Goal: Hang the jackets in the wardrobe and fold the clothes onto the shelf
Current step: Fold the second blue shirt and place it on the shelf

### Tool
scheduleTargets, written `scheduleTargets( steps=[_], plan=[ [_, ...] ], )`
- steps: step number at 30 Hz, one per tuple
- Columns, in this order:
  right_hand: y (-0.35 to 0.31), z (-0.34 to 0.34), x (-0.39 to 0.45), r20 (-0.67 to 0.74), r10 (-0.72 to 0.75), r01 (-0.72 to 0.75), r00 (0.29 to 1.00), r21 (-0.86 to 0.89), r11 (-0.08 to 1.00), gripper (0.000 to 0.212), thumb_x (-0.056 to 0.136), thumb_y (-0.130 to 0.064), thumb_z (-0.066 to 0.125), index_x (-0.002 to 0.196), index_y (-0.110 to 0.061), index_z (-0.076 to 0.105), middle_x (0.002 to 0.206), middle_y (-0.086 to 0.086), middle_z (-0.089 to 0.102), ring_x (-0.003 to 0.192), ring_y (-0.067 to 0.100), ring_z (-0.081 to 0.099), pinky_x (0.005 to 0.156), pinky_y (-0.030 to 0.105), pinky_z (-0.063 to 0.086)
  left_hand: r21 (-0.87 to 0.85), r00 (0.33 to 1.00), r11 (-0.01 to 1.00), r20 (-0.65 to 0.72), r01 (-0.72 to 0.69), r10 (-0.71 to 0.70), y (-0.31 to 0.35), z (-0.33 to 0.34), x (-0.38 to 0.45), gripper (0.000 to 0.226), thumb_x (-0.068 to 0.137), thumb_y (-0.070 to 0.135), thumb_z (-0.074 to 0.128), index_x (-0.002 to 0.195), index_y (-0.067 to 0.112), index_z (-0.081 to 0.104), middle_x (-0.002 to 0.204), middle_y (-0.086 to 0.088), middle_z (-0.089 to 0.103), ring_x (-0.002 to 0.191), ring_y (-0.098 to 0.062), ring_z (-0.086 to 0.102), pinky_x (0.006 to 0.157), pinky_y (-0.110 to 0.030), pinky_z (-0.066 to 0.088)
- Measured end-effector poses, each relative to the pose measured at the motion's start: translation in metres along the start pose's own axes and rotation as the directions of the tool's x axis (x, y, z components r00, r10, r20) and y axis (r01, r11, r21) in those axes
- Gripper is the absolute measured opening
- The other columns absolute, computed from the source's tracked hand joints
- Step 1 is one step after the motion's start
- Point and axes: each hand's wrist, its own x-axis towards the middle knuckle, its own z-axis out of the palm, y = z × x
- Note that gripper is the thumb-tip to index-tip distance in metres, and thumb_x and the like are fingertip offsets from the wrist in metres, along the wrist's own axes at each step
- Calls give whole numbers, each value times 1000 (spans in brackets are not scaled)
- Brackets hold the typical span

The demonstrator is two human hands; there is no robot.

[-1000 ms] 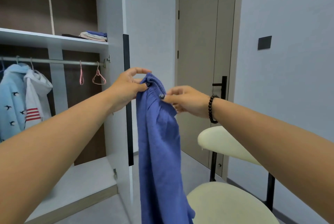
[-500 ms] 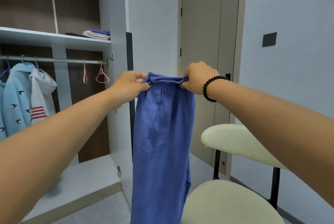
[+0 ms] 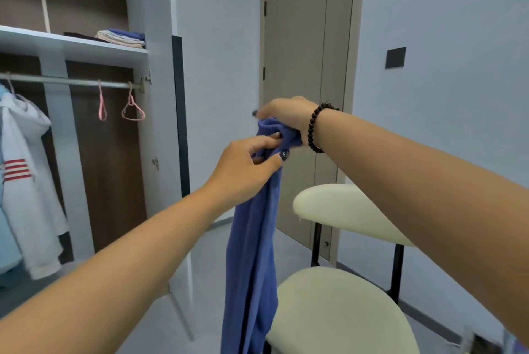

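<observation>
A blue knitted garment (image 3: 253, 253) hangs in a narrow bunch in front of me, its top edge gathered between both hands. My right hand (image 3: 286, 114), with a black bead bracelet on the wrist, grips the top from above. My left hand (image 3: 246, 166) pinches the fabric just below it, thumb and fingers curled into the cloth. To the left the open wardrobe has a white shelf (image 3: 86, 49) with a small stack of folded clothes (image 3: 121, 37), and a rail (image 3: 71, 82) with two empty pink hangers (image 3: 132, 107) and a white hooded jacket (image 3: 25, 182).
A cream chair (image 3: 343, 310) with black legs stands right below the garment, its backrest toward the wall. The wardrobe door (image 3: 179, 113) stands open edge-on between wardrobe and garment. A closed beige door (image 3: 297, 67) is behind my hands.
The garment was spread flat between my two hands; now the hands have come together and shifted right, bunching the top edge into a narrow column. My view turned right.
</observation>
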Motion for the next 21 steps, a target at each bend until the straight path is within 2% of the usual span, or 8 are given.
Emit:
scheduleTargets(
  steps=[2, 4, 7, 10, 14, 16, 18, 21],
  plan=[
    [6, -5, -7, -185, -164, 80, 969, -393, 916, 17, 82, -13, 62, 67, -8, 55, 60, 5, 55, 56, 21, 50, 51, 21, 44, -129, 1000, 992, -14, 11, -13, -5, 12, -9, 24, 91, 10, 62, 106, 27, 68, 106, 16, 68, 101, 9, 61, 83, -9, 48],
    [11, -12, -13, -132, -336, 188, 932, -618, 764, 8, 85, -8, 55, 83, -7, 63, 78, 5, 55, 72, 20, 49, 50, 21, 38, -269, 985, 963, -162, 14, -60, -12, 18, -15, 18, 90, 8, 62, 98, 20, 73, 103, 7, 72, 102, -1, 65, 87, -20, 52],
    [19, -23, -19, 47, -422, 311, 905, -750, 584, 28, 88, -3, 47, 111, -14, 61, 107, 2, 55, 92, 21, 52, 62, 22, 45, -332, 887, 938, -396, 103, -237, -35, 28, -16, 11, 87, 9, 64, 93, 17, 69, 97, 1, 72, 96, -11, 66, 88, -32, 54],
    [23, -26, -24, 191, -447, 435, 874, -718, 543, 41, 85, 6, 41, 112, -19, 59, 121, 0, 57, 109, 19, 55, 89, 30, 49, -483, 885, 826, -193, 291, -425, -50, 39, -19, 22, 87, 15, 67, 104, 22, 57, 109, 3, 66, 103, -14, 63, 84, -28, 52],
    [17, -23, -29, 238, -494, 516, 836, -645, 563, 32, 88, 2, 49, 111, -17, 61, 115, -7, 61, 110, 13, 56, 95, 26, 47, -569, 872, 674, 182, 471, -455, -64, 43, -32, 32, 87, 29, 67, 118, 24, 61, 111, 5, 71, 101, -13, 68, 83, -30, 52],
    [11, -23, -30, 222, -526, 521, 821, -668, 531, 24, 84, -16, 67, 108, -20, 62, 115, -6, 61, 109, 13, 55, 93, 28, 47, -562, 859, 662, 205, 496, -469, -69, 36, -35, 29, 89, 28, 64, 117, 17, 64, 109, 0, 72, 99, -15, 69, 79, -29, 54],
    [6, -23, -30, 213, -553, 499, 805, -748, 437, 41, 74, -30, 79, 109, -22, 59, 111, -4, 58, 103, 14, 53, 81, 26, 45, -572, 863, 667, 162, 478, -479, -72, 26, -34, 29, 86, 26, 66, 110, 9, 67, 106, -7, 73, 95, -19, 70, 79, -31, 55],
    [4, -22, -29, 214, -597, 473, 773, -822, 318, 52, 79, -24, 71, 125, -19, 49, 102, 2, 53, 92, 20, 52, 73, 29, 45, -584, 868, 675, 109, 451, -485, -73, 9, -29, 29, 79, 26, 72, 100, 7, 70, 100, -10, 74, 89, -20, 70, 76, -31, 57]
  ],
)
